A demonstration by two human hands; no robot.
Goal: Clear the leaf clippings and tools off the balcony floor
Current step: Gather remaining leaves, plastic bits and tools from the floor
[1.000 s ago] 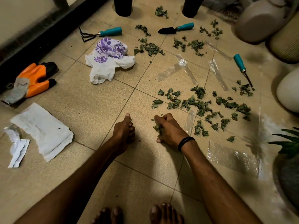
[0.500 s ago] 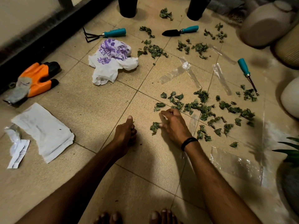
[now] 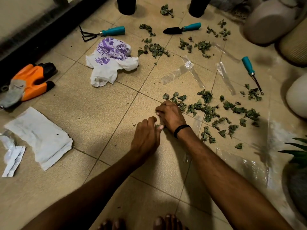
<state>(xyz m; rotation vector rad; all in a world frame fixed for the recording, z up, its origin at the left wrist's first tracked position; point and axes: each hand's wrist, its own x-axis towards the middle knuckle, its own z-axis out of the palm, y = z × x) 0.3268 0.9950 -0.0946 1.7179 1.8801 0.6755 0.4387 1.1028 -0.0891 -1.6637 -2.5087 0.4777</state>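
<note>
Green leaf clippings [image 3: 209,110] lie scattered over the tiled balcony floor, mostly right of centre, with more clusters [image 3: 154,48] further back. My right hand [image 3: 171,114] is curled over a few clippings at the left end of the near pile. My left hand [image 3: 146,135] sits just beside it, fingers bent, with a small bit of leaf [image 3: 157,125] between the two hands. Three teal-handled tools lie on the floor: a hand rake [image 3: 103,33], a trowel [image 3: 182,29] and a weeder [image 3: 251,74].
A white and purple plastic bag [image 3: 113,62] lies crumpled at the back left. Orange gloves [image 3: 31,80] and white cloths [image 3: 39,135] lie at the left. Strips of clear tape [image 3: 187,70] stick to the tiles. Pots [image 3: 272,19] and a plant [image 3: 297,151] stand along the right side.
My left hand has moved right to meet my right hand. My right hand has drawn clippings in from the pile's left end toward the left hand.
</note>
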